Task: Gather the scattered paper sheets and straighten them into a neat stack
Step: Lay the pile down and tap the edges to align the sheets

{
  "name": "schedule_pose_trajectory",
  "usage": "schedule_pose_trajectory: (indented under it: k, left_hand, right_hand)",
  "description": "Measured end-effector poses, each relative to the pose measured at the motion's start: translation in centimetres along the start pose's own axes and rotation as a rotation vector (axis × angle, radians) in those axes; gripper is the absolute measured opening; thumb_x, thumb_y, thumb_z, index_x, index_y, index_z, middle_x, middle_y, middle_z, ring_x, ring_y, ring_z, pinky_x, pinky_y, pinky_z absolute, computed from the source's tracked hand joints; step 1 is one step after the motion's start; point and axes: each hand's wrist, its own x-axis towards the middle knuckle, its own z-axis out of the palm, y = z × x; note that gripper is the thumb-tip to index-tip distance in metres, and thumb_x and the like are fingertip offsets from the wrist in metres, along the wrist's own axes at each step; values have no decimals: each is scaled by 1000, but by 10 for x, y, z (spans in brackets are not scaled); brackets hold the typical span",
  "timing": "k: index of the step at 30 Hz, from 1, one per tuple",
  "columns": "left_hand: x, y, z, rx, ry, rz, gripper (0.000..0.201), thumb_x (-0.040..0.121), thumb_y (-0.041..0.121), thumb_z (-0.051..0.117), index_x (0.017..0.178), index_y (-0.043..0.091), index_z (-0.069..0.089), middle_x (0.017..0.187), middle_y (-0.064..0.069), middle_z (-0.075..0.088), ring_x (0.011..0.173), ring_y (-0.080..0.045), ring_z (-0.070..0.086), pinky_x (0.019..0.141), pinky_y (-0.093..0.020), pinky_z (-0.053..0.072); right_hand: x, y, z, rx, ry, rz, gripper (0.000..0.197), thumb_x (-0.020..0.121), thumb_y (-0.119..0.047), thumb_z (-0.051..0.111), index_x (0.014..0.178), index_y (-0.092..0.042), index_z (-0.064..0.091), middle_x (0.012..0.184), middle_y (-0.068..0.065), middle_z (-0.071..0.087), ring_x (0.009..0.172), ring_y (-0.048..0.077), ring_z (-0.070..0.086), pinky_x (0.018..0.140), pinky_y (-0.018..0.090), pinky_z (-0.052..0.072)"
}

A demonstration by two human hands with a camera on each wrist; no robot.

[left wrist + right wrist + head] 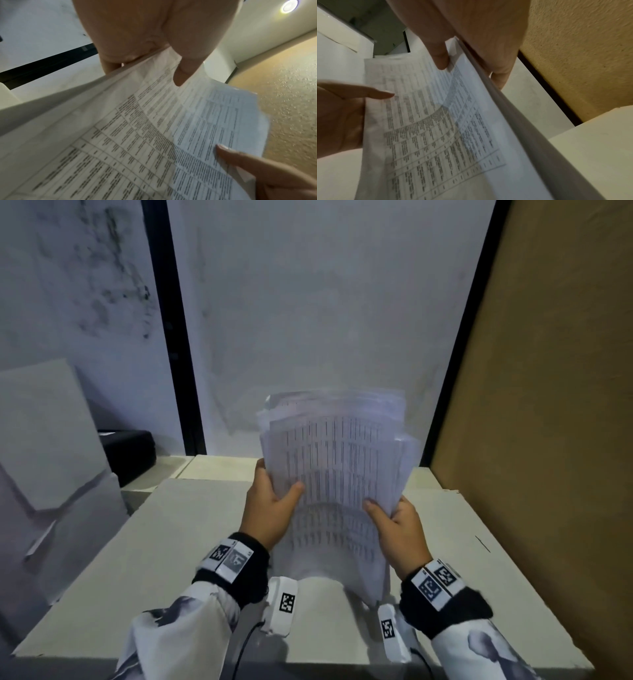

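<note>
You held the paper sheets (334, 474) upright above the surface (164, 546), your left hand (269, 505) and right hand (399, 525) pinching their side edges, fingers behind, thumbs in front. You were squaring them; the uneven top edges suggested tapping the bottom edge down next.

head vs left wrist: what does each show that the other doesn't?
Only the head view: both wrists with tagged bands, the white table, a black case at the back left, and the uneven top edges of the paper sheets, which are held upright.

Only the left wrist view: a ceiling light and the printed table grid close up.

Both: the left hand and the right hand each keep a grip on a side of the sheets, thumbs on the front; the brown board.
</note>
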Motion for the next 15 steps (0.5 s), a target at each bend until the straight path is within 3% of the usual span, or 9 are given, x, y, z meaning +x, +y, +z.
schedule_pose_trajectory:
  k: [4, 8, 11, 13, 15]
  left_hand:
    - [0, -5, -3, 4, 6, 1, 37, 94, 15, 63, 123, 26, 43, 111, 14, 60, 110, -16, 62, 93, -38, 54]
    - [12, 8, -18, -68, 20, 73, 62, 82, 30, 78, 131, 30, 40, 125, 5, 61, 115, -15, 63, 94, -42, 56]
    - [34, 48, -27, -1, 54, 281, 80, 78, 28, 82, 138, 39, 31, 129, -2, 57, 117, -17, 61, 95, -36, 55]
    - [50, 74, -30, 157, 13, 450, 92, 76, 28, 84, 145, 39, 24, 127, -2, 56, 117, -11, 58, 94, -28, 51]
    - [60, 88, -29, 327, -43, 581, 87, 76, 32, 84, 145, 35, 31, 130, 0, 54, 117, -8, 55, 93, -27, 49]
  right_hand:
    - [0, -4, -1, 96, 11, 43, 21, 93, -12, 70, 113, -15, 65, 107, 8, 74, 100, 25, 73, 81, 39, 63]
    - [5, -16, -13, 158, 22, 10, 36, 85, -13, 78, 119, -13, 64, 111, 9, 74, 103, 25, 73, 79, 35, 63]
    - [12, -35, -15, 173, 8, -58, 42, 84, -15, 78, 120, -23, 58, 114, 7, 71, 103, 21, 73, 79, 36, 63]
    - [17, -48, -15, 202, 15, -121, 45, 86, -15, 76, 121, -31, 52, 116, 5, 68, 102, 20, 73, 78, 38, 63]
    - [23, -61, -15, 195, 28, -168, 53, 88, -15, 75, 126, -37, 46, 120, 5, 63, 103, 23, 72, 79, 43, 64]
